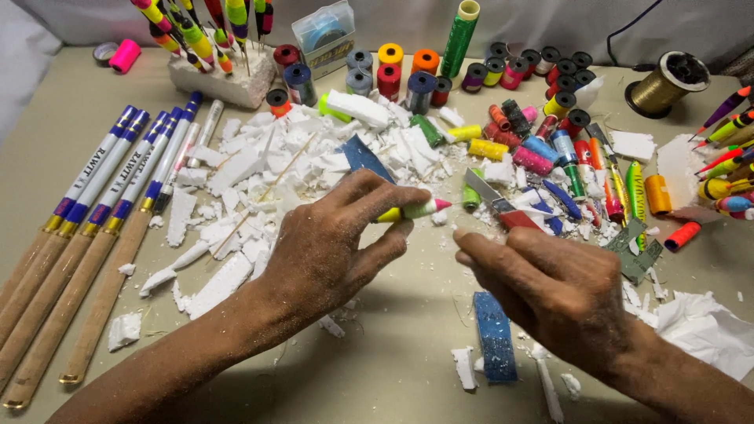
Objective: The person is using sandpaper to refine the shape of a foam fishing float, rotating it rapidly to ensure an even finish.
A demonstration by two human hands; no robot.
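Nearest the camera, a blue glittered sanding strip [495, 338] lies flat on the bench by its near edge, just beside the right hand [550, 294]. That hand is held with thumb and forefinger pinched together; whether anything thin is caught between them cannot be told. The left hand [330, 243] is closed on a small fishing float [412, 210], yellow and white with a pink tip pointing toward the right hand, held above the bench's middle.

Finishing work on the float's tip is judged to be in hand; the next move would call for the float to be kept steady while the pinched fingers are brought to the pink end.

Four rod handles [86, 235] with cork grips are counted along the left edge. A pile of white foam scraps [251, 169] is spread behind the left hand. Roughly two dozen thread spools [424, 63] are ranged toward the far edge, one tall green, one large gold at the far right corner. Finished floats [200, 35] are stuck upright in a foam block at the far left; an exact count cannot be made.
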